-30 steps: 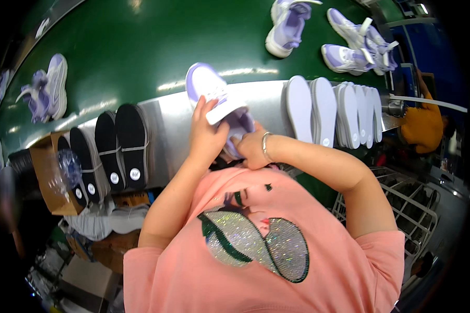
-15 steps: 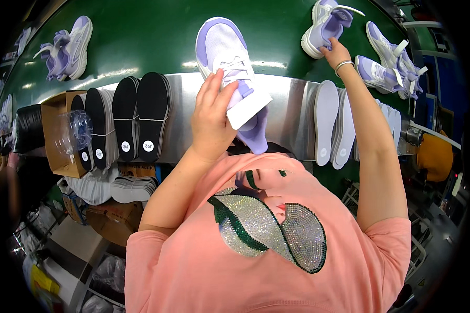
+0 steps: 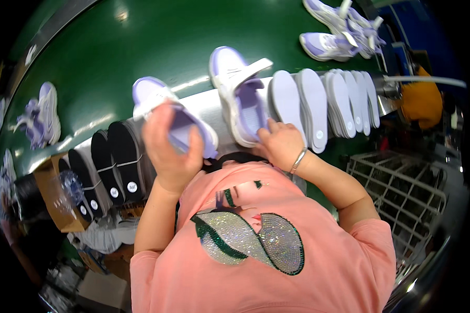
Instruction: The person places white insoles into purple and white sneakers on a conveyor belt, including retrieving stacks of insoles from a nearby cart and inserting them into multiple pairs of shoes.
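Green desk with a bright metal front strip, set with sneakers and insoles.
The green desk [image 3: 156, 47] carries a cluster of lilac-and-white sneakers [image 3: 326, 46] at the far right and more sneakers [image 3: 48, 112] at the far left. On the metal strip [image 3: 214, 109], upright rows of pale insoles [image 3: 313, 107] lie to the right and bundles of black insoles [image 3: 107, 156] to the left. Between them, two front sneakers [image 3: 227, 65] extend over the strip, toes toward the green; whether they fully rest there cannot be told.
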`<act>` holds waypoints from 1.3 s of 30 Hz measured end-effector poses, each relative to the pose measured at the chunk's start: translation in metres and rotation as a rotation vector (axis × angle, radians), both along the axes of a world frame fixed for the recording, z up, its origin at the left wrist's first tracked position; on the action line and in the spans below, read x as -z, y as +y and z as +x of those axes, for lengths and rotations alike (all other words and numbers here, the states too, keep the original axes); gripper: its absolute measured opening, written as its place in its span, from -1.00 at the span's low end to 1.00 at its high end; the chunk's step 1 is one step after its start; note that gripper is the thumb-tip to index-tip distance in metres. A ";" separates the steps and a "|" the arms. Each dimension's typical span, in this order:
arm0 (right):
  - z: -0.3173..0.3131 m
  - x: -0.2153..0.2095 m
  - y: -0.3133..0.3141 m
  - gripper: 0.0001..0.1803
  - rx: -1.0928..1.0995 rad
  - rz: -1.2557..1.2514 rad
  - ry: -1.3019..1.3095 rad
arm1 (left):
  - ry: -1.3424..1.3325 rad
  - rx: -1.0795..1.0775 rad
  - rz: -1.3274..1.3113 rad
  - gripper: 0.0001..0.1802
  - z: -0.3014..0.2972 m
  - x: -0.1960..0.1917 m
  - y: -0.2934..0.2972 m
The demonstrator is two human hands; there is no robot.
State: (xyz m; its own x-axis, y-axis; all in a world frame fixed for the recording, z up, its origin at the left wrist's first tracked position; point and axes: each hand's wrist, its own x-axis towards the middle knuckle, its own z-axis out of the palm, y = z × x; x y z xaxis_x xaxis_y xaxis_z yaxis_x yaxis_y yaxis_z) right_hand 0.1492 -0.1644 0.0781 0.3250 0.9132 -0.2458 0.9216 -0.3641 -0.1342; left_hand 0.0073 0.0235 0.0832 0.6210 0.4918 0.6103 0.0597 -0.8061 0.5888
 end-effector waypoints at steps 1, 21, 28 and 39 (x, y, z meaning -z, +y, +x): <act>0.003 -0.003 -0.005 -0.67 0.014 0.025 0.098 | -0.010 0.200 -0.052 -0.31 0.008 0.001 -0.008; 0.109 0.028 -0.104 -0.70 0.999 0.358 0.349 | 0.395 0.174 -0.931 -0.72 0.109 0.064 -0.011; 0.048 -0.057 -0.044 -0.74 0.655 -0.046 1.195 | 0.436 0.051 -0.663 -0.73 0.098 0.041 -0.039; 0.005 -0.023 -0.009 -0.81 0.104 -0.125 -0.166 | 0.395 0.018 -0.665 -0.75 0.090 0.052 -0.042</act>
